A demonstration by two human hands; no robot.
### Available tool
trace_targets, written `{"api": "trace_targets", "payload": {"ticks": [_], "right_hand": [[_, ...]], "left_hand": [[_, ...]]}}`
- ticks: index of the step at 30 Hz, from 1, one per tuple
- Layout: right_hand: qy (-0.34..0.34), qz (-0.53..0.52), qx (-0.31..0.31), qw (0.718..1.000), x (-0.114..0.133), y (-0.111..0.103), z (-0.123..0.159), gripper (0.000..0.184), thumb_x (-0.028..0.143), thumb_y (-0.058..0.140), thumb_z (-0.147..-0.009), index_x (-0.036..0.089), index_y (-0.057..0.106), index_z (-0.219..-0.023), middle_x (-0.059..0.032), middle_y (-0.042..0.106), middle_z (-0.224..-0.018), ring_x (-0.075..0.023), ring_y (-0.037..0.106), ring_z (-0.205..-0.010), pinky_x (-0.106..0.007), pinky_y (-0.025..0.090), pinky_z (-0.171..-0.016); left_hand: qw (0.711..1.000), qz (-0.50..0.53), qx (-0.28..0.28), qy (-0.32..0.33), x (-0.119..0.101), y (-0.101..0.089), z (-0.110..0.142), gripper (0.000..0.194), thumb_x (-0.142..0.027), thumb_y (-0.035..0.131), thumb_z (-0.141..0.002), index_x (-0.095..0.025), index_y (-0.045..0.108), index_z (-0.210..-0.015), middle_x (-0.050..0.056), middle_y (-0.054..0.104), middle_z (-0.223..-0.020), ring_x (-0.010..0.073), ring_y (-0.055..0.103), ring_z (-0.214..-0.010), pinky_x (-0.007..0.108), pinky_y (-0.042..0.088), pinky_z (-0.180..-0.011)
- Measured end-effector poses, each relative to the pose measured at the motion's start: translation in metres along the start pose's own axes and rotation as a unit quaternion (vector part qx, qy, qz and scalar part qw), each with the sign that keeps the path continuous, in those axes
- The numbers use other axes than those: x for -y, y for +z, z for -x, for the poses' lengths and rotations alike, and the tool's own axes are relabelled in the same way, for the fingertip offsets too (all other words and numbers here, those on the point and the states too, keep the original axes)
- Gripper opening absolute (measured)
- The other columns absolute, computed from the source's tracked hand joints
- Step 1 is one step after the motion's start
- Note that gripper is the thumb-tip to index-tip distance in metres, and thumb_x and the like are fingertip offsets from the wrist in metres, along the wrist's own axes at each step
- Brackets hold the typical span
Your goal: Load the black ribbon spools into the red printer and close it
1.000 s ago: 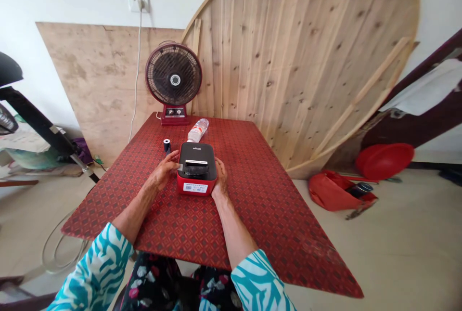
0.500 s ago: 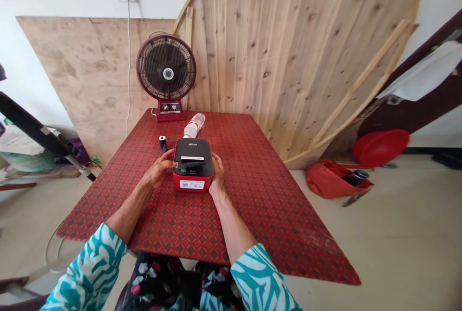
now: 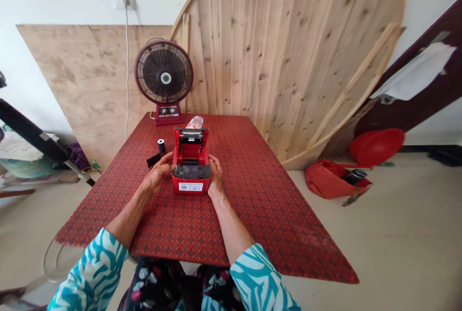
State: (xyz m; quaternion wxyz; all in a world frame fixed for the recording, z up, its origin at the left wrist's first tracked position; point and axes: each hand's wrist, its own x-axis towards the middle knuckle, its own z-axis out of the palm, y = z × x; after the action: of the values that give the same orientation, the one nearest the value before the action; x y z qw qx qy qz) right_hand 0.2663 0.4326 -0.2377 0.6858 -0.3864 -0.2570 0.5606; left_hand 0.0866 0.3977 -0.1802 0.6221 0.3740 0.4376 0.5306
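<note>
A red label printer (image 3: 191, 176) sits near the middle of the red patterned table cover (image 3: 252, 214), its lid standing open. A white sticker (image 3: 191, 186) on its near face carries a barcode (the small print is unreadable). The left hand (image 3: 157, 175) and right hand (image 3: 215, 175) grip its 2 sides, fingers curled. Just left of it stands a black roll (image 3: 161, 146) beside a black strip (image 3: 153, 160); a plastic bottle (image 3: 195, 122) lies just beyond it.

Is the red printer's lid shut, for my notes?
No, the lid of the printer stands open, raised behind the red body.
</note>
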Motion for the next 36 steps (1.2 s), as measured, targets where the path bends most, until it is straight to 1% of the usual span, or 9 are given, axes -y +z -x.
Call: {"api": "trace_targets", "payload": {"ticks": [5,9,12,16,22,28,33,34,36], "right_hand": [[-0.019,0.021,0.001,1.000,-0.001,0.001,-0.001,0.051,0.056,0.067,-0.065,0.019,0.067,-0.100,-0.0024,0.070,-0.088,-0.0172,0.061,-0.076,-0.029,0.047,-0.069],[-0.032,0.029,0.003,0.999,-0.001,0.000,-0.003,0.049,0.053,0.067,-0.065,0.020,0.068,-0.100,-0.0021,0.071,-0.093,-0.0178,0.062,-0.082,-0.029,0.047,-0.075],[-0.038,0.030,0.006,0.999,-0.002,0.000,-0.004,0.047,0.052,0.066,-0.065,0.020,0.069,-0.100,-0.0026,0.071,-0.098,-0.0181,0.062,-0.087,-0.029,0.046,-0.079],[-0.037,0.030,0.011,0.999,-0.007,-0.001,-0.006,0.046,0.052,0.064,-0.067,0.020,0.069,-0.100,-0.0033,0.070,-0.098,-0.0190,0.061,-0.093,-0.029,0.047,-0.081],[-0.049,0.040,0.018,0.998,-0.012,-0.003,-0.009,0.041,0.050,0.063,-0.073,0.021,0.070,-0.102,-0.0030,0.070,-0.100,-0.0188,0.061,-0.098,-0.028,0.047,-0.081],[-0.038,0.037,0.018,0.998,-0.012,-0.003,-0.010,0.044,0.050,0.063,-0.072,0.020,0.069,-0.103,-0.0035,0.070,-0.102,-0.0188,0.061,-0.096,-0.030,0.046,-0.084],[-0.043,0.022,0.015,0.999,-0.010,-0.002,-0.008,0.047,0.052,0.066,-0.067,0.019,0.067,-0.100,-0.0049,0.069,-0.101,-0.0208,0.061,-0.095,-0.031,0.046,-0.082],[-0.042,0.024,0.018,0.999,-0.009,-0.002,-0.008,0.047,0.052,0.065,-0.068,0.019,0.067,-0.101,-0.0049,0.070,-0.101,-0.0209,0.061,-0.093,-0.031,0.046,-0.081],[-0.040,0.028,0.024,0.999,-0.008,-0.003,-0.006,0.048,0.053,0.064,-0.068,0.019,0.067,-0.102,-0.0047,0.070,-0.099,-0.0207,0.062,-0.090,-0.032,0.047,-0.079]], "left_hand": [[0.983,-0.142,-0.012,0.119,-0.016,0.006,-0.005,0.059,-0.033,0.077,-0.063,-0.018,0.068,-0.120,0.011,0.066,-0.126,0.0258,0.064,-0.108,0.034,0.050,-0.090],[0.886,-0.393,0.093,0.227,-0.033,0.032,-0.029,0.022,-0.030,0.069,-0.074,-0.023,0.077,-0.093,0.007,0.074,-0.100,0.0245,0.067,-0.096,0.035,0.048,-0.093],[0.814,-0.528,0.157,0.184,-0.038,0.048,-0.056,0.012,-0.017,0.067,-0.070,-0.024,0.075,-0.073,0.007,0.071,-0.076,0.0251,0.067,-0.083,0.034,0.047,-0.088],[0.785,-0.574,0.198,0.122,-0.041,0.054,-0.085,0.017,-0.006,0.067,-0.056,-0.023,0.067,-0.055,0.003,0.057,-0.050,0.0229,0.061,-0.064,0.032,0.045,-0.077],[0.753,-0.595,0.268,0.080,-0.051,0.055,-0.091,0.017,-0.009,0.069,-0.053,-0.023,0.074,-0.062,0.004,0.070,-0.065,0.0199,0.059,-0.058,0.026,0.042,-0.062],[0.732,-0.627,0.243,0.108,-0.058,0.055,-0.081,0.019,-0.012,0.069,-0.059,-0.023,0.074,-0.074,0.003,0.072,-0.076,0.0191,0.064,-0.072,0.023,0.045,-0.067],[0.606,-0.730,0.239,0.206,-0.077,0.057,-0.052,0.030,-0.019,0.061,-0.080,-0.020,0.070,-0.108,0.009,0.069,-0.111,0.0227,0.063,-0.107,0.031,0.047,-0.095],[0.600,-0.729,0.232,0.235,-0.084,0.054,-0.045,0.032,-0.020,0.058,-0.083,-0.019,0.068,-0.114,0.011,0.067,-0.116,0.0230,0.062,-0.111,0.033,0.047,-0.098],[0.643,-0.684,0.199,0.283,-0.098,0.041,-0.032,0.038,-0.024,0.056,-0.086,-0.018,0.064,-0.123,0.011,0.065,-0.120,0.0222,0.061,-0.111,0.034,0.048,-0.098]]}}
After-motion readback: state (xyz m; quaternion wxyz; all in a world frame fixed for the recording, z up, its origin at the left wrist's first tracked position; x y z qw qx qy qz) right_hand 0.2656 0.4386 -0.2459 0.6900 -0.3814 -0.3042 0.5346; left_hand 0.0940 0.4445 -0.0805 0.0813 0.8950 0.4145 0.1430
